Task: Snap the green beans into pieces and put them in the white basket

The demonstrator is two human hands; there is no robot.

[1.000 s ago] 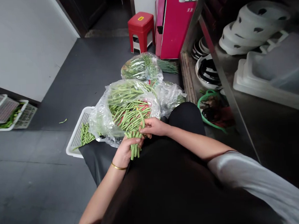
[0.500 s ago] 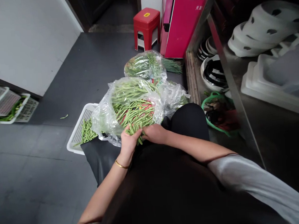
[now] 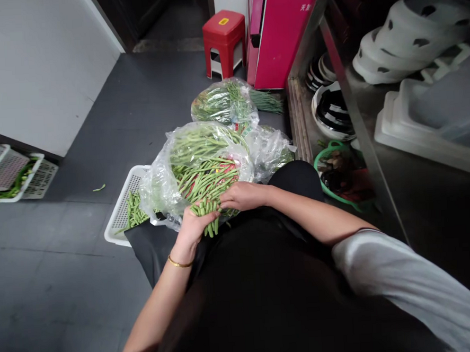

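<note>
My left hand [image 3: 194, 223] is closed round a bunch of green beans [image 3: 208, 212], their short ends sticking out past the thumb. My right hand [image 3: 244, 195] is closed beside it, fingers bent down at the beans on the bunch's right side; its fingertips are partly hidden. Just beyond both hands lies a clear plastic bag [image 3: 159, 172], open towards me and full of long green beans [image 3: 203, 179]. To the left, partly under the bag, a white perforated basket [image 3: 116, 218] holds short bean pieces [image 3: 135, 209].
Behind the bag are another bag of greens [image 3: 218, 102] and a crumpled bag [image 3: 271, 150]. A red stool [image 3: 224, 30] stands farther back. At right are a metal shelf [image 3: 371, 162] and a green basket [image 3: 331, 188]; at far left, white baskets [image 3: 40, 180].
My left hand has moved slightly left and down with the bunch. The right hand has risen a little towards the bag's opening, and the fingers of the two hands are slightly farther apart.
</note>
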